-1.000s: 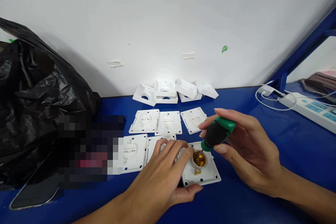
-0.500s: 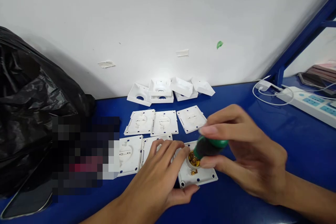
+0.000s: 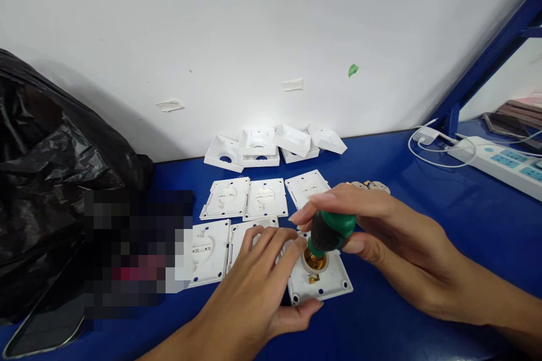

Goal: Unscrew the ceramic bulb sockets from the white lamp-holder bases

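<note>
My right hand grips a stubby screwdriver by its green and black handle, thumb on one side and fingers over the top. Its lower end stands in a round holder with a brass-coloured inside, and the tip is hidden there. That holder sits on a square white plastic plate, which also carries a small brass piece. Across the plate's left side lies my left hand, its thumb at the near edge and its fingertips by the holder, keeping hold of the plate.
Similar white plates lie in two rows beyond and left. White box-shaped covers are piled against the wall. Small round parts peek out behind my right hand. A black plastic bag stands left, a power strip with white cables right.
My right hand has shifted its grip on the screwdriver, the fingers now more spread over the handle's top. The handle stands more upright. My left hand stays put on the plate.
</note>
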Demonstrator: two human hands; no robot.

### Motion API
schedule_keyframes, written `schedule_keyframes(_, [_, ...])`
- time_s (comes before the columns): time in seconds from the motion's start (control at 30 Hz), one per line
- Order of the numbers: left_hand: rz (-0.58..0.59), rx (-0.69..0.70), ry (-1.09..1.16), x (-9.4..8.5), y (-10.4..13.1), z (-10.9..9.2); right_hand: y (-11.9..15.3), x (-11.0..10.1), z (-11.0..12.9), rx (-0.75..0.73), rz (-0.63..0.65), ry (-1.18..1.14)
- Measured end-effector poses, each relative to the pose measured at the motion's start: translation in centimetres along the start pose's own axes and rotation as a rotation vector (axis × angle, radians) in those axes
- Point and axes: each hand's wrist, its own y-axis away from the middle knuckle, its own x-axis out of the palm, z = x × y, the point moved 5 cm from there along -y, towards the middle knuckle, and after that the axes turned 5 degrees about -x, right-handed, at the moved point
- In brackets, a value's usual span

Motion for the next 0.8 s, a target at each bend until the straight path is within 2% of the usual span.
schedule_keyframes(0.13, [0.000,-0.031,0.004,0.2,0.1,0.2,0.1,-0.2,0.1,-0.116,-0.132,-0.006])
schedule_keyframes(0.2, [0.009,-0.018,-0.007,0.1,0.1,0.0,0.1,0.1,0.0,-0.135,-0.150,0.045])
schedule_keyframes(0.47, [-0.007,-0.021,-0.010,-0.4,-0.1,-0.3,-0.6,-0.2,1.3,-0.129,-0.048,0.302])
schedule_keyframes(0.57, [-0.029,-0.014,-0.005,-0.3,0.0,-0.2,-2.0,0.2,1.5,-0.169,0.014,0.363])
schedule_keyframes(0.63, [-0.002,-0.044,0.039,-0.2,0.0,0.1,-2.9,0.6,1.6,-0.237,0.022,0.395])
schedule_keyframes(0.7, [0.049,-0.089,0.097,0.1,0.1,0.3,-3.4,0.9,1.7,-0.309,0.011,0.401])
schedule_keyframes(0.8, [0.079,-0.119,0.136,0.1,0.3,0.4,-3.6,0.8,1.6,-0.279,0.018,0.254])
